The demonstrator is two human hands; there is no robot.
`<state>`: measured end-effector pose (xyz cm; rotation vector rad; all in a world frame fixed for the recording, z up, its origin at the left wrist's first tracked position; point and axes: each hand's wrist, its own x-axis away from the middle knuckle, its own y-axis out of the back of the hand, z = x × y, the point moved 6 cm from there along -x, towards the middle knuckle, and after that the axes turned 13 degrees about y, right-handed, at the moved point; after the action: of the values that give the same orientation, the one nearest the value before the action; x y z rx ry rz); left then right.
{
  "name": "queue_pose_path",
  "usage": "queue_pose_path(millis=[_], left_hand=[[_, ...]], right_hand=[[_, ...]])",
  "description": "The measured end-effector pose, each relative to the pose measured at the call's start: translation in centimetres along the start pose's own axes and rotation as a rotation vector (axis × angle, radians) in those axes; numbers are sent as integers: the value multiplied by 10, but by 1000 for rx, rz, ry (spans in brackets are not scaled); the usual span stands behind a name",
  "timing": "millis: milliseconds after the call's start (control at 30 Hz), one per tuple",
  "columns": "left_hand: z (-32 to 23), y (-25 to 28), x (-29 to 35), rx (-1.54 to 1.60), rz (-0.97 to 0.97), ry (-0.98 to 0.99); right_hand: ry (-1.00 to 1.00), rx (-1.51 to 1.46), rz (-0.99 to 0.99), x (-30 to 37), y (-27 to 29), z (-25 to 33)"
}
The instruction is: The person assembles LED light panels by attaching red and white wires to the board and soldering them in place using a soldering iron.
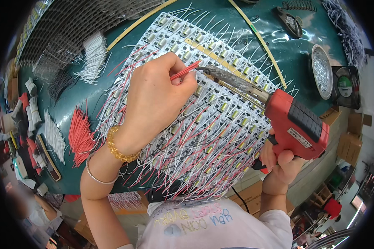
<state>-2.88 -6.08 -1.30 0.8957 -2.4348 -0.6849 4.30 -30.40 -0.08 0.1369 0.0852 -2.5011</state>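
Observation:
My left hand (156, 89) is closed on a few red wires (186, 71), pinched between thumb and fingers with their ends pointing right. In my right hand (283, 166) is a red and black soldering gun (295, 124). Its tip reaches left, right beside the ends of the red wires; whether they touch I cannot tell. Both hands are over a large panel of white circuit boards (212, 95) with rows of yellowish cylindrical parts. Many red, white and black wires (191, 162) stick out of its near half; white ones line its far edge.
Left of the panel lie piles of red wires (79, 128), white wires (93, 58) and black wires (62, 85). Wooden strips (259, 39) flank the panel. To the right are a metal bowl (321, 70), a black fan (346, 87) and a coil stand (298, 5). Another person (41, 211) sits at lower left.

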Motion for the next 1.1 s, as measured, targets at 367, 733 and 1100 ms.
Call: queue_pose_path(millis=[367,733,1100], left_hand=[[-4,1,2,-30,-24,-17],[-6,0,4,-34,-42,-57],[-28,61,27,-97,-307,-197]], right_hand=[[-149,-98,-72,14,13,-10],[-3,22,-27,8,6,0],[69,-68,-41,24,30,8]])
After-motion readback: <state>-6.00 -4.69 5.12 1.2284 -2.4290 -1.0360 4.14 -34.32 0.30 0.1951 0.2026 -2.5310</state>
